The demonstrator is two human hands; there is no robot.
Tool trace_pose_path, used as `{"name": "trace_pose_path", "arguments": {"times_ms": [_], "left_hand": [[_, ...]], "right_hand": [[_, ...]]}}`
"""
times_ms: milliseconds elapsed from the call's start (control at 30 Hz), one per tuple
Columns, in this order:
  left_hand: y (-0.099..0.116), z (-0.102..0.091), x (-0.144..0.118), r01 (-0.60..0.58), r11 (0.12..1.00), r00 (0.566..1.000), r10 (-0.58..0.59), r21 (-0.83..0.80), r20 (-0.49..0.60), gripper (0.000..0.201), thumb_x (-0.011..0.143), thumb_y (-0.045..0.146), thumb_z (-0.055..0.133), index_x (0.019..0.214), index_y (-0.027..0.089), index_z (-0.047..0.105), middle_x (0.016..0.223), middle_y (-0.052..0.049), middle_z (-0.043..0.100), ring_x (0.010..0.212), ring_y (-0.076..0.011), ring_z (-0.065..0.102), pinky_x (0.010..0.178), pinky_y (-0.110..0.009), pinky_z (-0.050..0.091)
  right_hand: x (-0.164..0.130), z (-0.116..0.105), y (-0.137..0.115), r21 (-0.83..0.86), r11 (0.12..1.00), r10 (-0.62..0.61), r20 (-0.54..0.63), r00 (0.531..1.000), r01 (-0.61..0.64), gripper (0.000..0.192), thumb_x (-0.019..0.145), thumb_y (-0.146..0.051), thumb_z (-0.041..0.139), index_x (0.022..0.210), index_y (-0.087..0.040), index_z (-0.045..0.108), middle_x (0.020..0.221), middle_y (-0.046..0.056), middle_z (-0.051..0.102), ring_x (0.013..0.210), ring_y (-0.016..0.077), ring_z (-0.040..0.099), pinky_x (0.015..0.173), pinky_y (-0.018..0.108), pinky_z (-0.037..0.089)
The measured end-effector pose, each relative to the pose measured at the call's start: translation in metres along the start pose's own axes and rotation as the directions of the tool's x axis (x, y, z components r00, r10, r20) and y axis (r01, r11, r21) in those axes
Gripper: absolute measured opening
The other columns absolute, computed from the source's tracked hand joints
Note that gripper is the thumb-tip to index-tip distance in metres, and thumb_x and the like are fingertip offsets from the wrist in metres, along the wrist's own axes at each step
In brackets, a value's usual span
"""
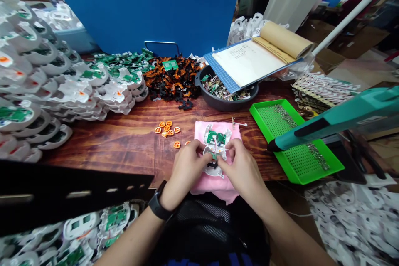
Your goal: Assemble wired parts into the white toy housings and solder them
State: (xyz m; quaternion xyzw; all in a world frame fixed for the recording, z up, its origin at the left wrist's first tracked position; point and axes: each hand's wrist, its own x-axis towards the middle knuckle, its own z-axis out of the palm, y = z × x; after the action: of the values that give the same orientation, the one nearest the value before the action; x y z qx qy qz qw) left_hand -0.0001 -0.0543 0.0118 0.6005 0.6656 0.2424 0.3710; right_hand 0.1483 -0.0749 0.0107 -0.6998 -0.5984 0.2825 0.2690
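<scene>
A white plastic housing (213, 171) lies on a pink cloth (199, 183) at the table's front edge. Inside its far part sits a green circuit board (216, 137) with a thin cable running toward me. My left hand (193, 158) grips the housing's left side, thumb pressed toward the middle. From the right, my right hand (240, 162) holds the other side, its thumb also near the middle. Both sets of fingers are closed around the housing. Between the thumbs a small green part (215, 156) shows partly; the fingertips cover the rest.
Several orange buttons (167, 128) lie left of the cloth. A green tray (288, 164) of screws stands right, with a teal power screwdriver (336, 118) above it. Behind are a dark basin (218, 102), a clipboard (246, 62) and orange-black parts (174, 79). Stacked white housings (77, 87) fill the left.
</scene>
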Motion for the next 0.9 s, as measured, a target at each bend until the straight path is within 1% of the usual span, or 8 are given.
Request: {"name": "trace_pose_path", "arguments": {"times_ms": [100,167,333,400,567,700,800,900], "left_hand": [[-0.003,0.008,-0.012,-0.038,0.986,0.995,0.022,-0.160,-0.096,0.005,0.071,0.022,0.059,0.075,0.019,0.061,0.065,0.002,0.062,0.060,-0.0145,0.057,0.057,-0.025,0.040],[-0.005,0.014,-0.022,-0.094,0.956,0.980,0.039,-0.278,-0.196,0.007,0.075,0.025,0.059,0.079,0.019,0.061,0.067,0.003,0.061,0.058,-0.0133,0.057,0.056,-0.024,0.042],[-0.005,0.022,-0.039,-0.292,0.909,0.903,0.159,-0.297,-0.399,0.007,0.080,0.023,0.060,0.087,0.021,0.060,0.078,0.001,0.062,0.068,-0.0132,0.060,0.064,-0.024,0.048],[-0.003,0.021,-0.038,-0.310,0.916,0.887,0.183,-0.254,-0.424,0.007,0.079,0.021,0.060,0.086,0.021,0.060,0.081,0.001,0.063,0.071,-0.0135,0.062,0.068,-0.025,0.049],[-0.001,0.019,-0.025,-0.158,0.950,0.966,0.093,-0.270,-0.239,0.007,0.078,0.023,0.058,0.084,0.020,0.056,0.076,0.002,0.065,0.065,-0.0137,0.062,0.061,-0.024,0.047],[-0.005,0.016,-0.013,-0.120,0.956,0.975,0.062,-0.268,-0.213,0.008,0.074,0.023,0.059,0.082,0.020,0.056,0.072,0.002,0.065,0.063,-0.0138,0.061,0.059,-0.023,0.045],[-0.010,0.011,-0.005,-0.082,0.926,0.979,0.006,-0.369,-0.202,0.011,0.070,0.024,0.060,0.079,0.019,0.057,0.070,0.002,0.065,0.061,-0.0137,0.060,0.056,-0.022,0.043],[-0.014,0.007,-0.001,-0.022,0.868,0.990,-0.049,-0.497,-0.130,0.013,0.067,0.024,0.061,0.078,0.018,0.056,0.064,0.003,0.062,0.054,-0.0119,0.057,0.050,-0.021,0.041]], "right_hand": [[-0.006,0.007,0.008,0.205,0.977,0.082,-0.119,0.989,-0.056,0.051,0.069,-0.031,0.069,0.115,-0.020,0.049,0.102,0.007,0.063,0.075,0.0176,0.059,0.068,0.032,0.046],[-0.012,0.008,0.009,0.396,0.916,0.120,-0.116,0.986,-0.065,0.060,0.071,-0.037,0.069,0.122,-0.019,0.046,0.110,0.010,0.062,0.075,0.0166,0.061,0.067,0.031,0.049],[-0.022,0.001,0.000,0.676,0.727,0.074,0.103,0.992,-0.124,0.027,0.080,-0.040,0.063,0.094,-0.018,0.064,0.088,0.006,0.069,0.073,0.0157,0.063,0.066,0.026,0.051],[-0.020,0.000,0.000,0.657,0.748,0.078,0.057,0.995,-0.096,0.021,0.079,-0.038,0.065,0.086,-0.019,0.065,0.081,0.004,0.069,0.070,0.0147,0.062,0.063,0.025,0.049],[-0.007,0.011,0.013,0.598,0.798,0.073,0.037,0.997,-0.080,0.025,0.079,-0.041,0.065,0.086,-0.017,0.066,0.077,0.004,0.068,0.065,0.0151,0.060,0.060,0.026,0.047],[0.004,0.007,0.022,0.556,0.826,0.059,0.080,0.995,-0.094,0.035,0.078,-0.049,0.064,0.092,-0.017,0.069,0.080,0.006,0.069,0.068,0.0177,0.062,0.063,0.029,0.049],[0.015,-0.010,0.030,0.466,0.885,0.017,-0.037,0.999,0.002,0.037,0.082,-0.049,0.060,0.101,-0.018,0.069,0.098,0.008,0.069,0.086,0.0205,0.064,0.076,0.033,0.050],[0.030,-0.027,0.036,0.237,0.967,-0.054,-0.167,0.984,0.094,0.029,0.083,-0.042,0.059,0.096,-0.018,0.069,0.095,0.008,0.067,0.082,0.0195,0.061,0.078,0.034,0.048]]}}
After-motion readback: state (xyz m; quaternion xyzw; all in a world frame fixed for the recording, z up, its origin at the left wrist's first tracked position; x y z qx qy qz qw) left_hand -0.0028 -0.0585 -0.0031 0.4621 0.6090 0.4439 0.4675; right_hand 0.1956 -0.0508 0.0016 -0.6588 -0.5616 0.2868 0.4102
